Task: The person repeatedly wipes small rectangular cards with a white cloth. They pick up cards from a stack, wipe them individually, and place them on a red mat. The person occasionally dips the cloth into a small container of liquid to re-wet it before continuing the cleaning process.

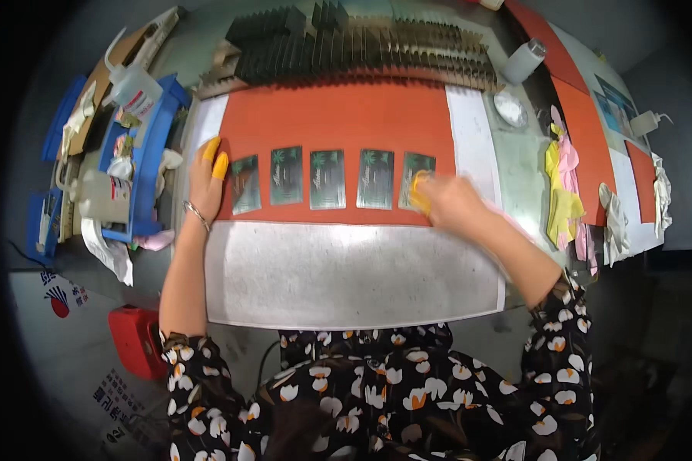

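Observation:
Five dark green cards (327, 179) with a leaf print lie in a row on an orange mat (331, 119). My left hand (205, 183) rests at the mat's left edge, beside the leftmost card (247, 184). Its fingers are stretched out, with yellow finger covers on two tips, and hold nothing. Over at the right end, my right hand (452, 203) is curled with yellow-covered fingertips at the rightmost card (415, 170), hiding part of it. That hand is slightly blurred, and anything within its fingers is hidden.
Behind the mat stand racks of dark upright cards (346, 54). Squeeze bottles (134, 91) and blue bins (148, 165) are at left. A white bottle (523, 61), a round dish (510, 110) and yellow and pink cloths (563, 180) lie right. A pale sheet (354, 273) covers the near side.

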Tool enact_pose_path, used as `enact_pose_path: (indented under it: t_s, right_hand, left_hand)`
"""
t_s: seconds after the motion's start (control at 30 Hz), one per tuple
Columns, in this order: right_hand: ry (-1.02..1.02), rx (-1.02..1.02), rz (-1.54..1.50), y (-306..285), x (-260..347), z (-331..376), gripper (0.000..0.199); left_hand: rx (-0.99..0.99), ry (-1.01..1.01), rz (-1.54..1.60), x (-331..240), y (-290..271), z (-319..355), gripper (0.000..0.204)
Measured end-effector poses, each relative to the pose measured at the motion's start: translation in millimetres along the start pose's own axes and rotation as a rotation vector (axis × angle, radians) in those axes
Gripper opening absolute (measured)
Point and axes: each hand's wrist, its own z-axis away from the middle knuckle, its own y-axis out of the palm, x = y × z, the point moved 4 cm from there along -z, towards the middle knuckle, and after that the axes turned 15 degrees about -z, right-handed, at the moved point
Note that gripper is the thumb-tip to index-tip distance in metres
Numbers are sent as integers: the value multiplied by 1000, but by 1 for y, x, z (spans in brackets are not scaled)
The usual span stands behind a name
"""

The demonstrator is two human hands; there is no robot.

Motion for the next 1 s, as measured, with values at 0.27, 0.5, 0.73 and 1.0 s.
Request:
enact_pose_path:
  t_s: [0.27,0.5,0.73,1.0]
  right_hand:
    - [42,40,-34,0,1,26,7]
    - [34,-68,-120,-10,-6,-12,8]
    - [-87,-30,-14,20,2,-54,7]
    - [-169,78,-5,28,12,-56,7]
  left_hand:
    - [-14,-12,19,0,5,6,36]
    - [-33,-22,44,3,4,3,34]
    - [-30,-10,64,-4,0,-3,32]
    - [-35,-36,52,-7,-5,-2,31]
